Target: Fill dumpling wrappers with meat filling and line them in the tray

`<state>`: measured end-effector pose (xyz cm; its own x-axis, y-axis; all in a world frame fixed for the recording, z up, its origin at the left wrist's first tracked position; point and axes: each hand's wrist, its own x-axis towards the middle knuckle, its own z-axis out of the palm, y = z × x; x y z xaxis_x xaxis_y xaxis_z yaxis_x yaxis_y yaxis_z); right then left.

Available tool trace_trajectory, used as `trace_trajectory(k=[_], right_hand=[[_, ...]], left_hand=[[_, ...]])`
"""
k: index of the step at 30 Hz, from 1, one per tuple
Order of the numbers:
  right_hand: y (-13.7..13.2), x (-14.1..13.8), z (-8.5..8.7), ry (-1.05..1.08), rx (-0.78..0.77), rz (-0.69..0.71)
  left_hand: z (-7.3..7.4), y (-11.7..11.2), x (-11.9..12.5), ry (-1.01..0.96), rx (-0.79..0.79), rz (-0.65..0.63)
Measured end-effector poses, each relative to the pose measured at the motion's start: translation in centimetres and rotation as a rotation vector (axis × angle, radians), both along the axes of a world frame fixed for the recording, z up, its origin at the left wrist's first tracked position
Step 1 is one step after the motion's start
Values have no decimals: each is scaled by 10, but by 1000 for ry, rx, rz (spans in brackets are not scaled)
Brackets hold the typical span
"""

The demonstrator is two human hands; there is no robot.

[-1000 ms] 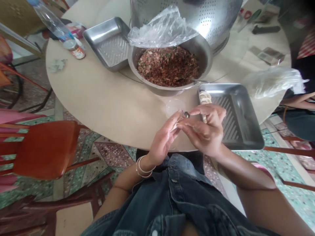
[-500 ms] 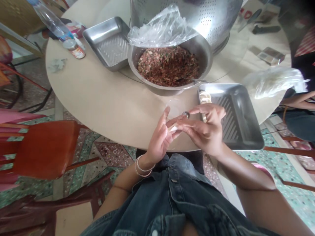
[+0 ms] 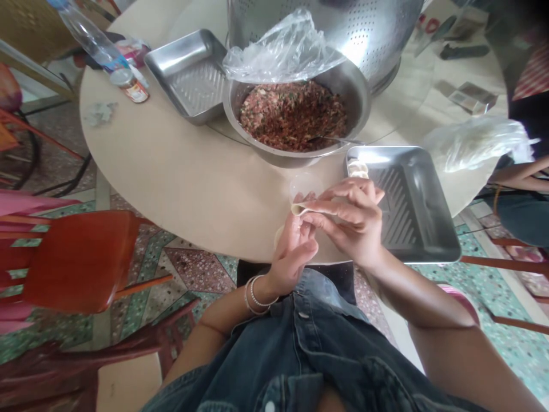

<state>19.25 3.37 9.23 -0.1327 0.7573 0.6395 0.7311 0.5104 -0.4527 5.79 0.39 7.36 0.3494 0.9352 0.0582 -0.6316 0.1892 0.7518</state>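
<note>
Between the thumb and fingers of my right hand (image 3: 354,214) is a pale dumpling wrapper (image 3: 299,209), folded over, its rounded end facing left. My left hand (image 3: 295,246) is just below and behind it; its fingers stretch up against the wrapper while the thumb stands apart. Whatever lies inside the fold is hidden. Behind the hands a small clear round dish (image 3: 306,182) sits on the table. At the left end of the metal tray (image 3: 433,200), partly covered by my right hand, lie several white dumplings (image 3: 357,169). A pale edge shows beside my left hand, mostly hidden.
A steel bowl (image 3: 364,106) of minced filling (image 3: 291,117) stands ahead, a spoon handle over its rim and a plastic bag (image 3: 287,51) on top. Behind are a colander (image 3: 326,23) and another tray (image 3: 189,80). A jar (image 3: 130,86) stands left; a person's arm shows far right.
The wrapper is now folded and pinched in my right hand. My left hand has turned, its thumb swinging down toward me. The dark shiny tip near my right fingers no longer shows.
</note>
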Motion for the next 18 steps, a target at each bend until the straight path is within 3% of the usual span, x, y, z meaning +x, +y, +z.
trace_trajectory(k=[7,18], right_hand=[[-4,0,8,-66,41,62],[-3,9,10,-85,77,98]], left_hand=[[-4,-6,-3,62,69,8],[8,-2,-21,180,60,-49]])
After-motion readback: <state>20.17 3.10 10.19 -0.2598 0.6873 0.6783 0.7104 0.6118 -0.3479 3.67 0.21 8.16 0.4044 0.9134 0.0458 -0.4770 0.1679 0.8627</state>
